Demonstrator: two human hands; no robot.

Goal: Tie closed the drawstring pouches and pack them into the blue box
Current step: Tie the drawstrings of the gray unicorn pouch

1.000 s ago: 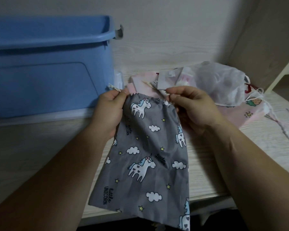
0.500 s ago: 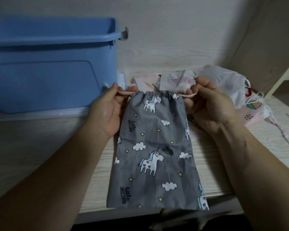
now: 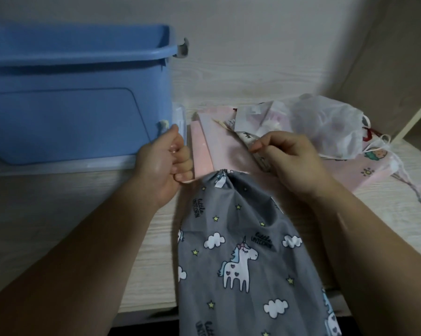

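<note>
Grey pouch (image 3: 241, 241) held between left hand (image 3: 164, 166) and right hand (image 3: 290, 161)

One blue box (image 3: 71, 98) stands in the upper left of the frame. One grey pouch (image 3: 241, 251) lies at lower centre, with two hands above it, the left hand (image 3: 163, 163) and the right hand (image 3: 289, 161). The pile at centre right holds one white sheer bag (image 3: 325, 124) and at least two pink pouches (image 3: 219, 144); its full count cannot be told.
</note>
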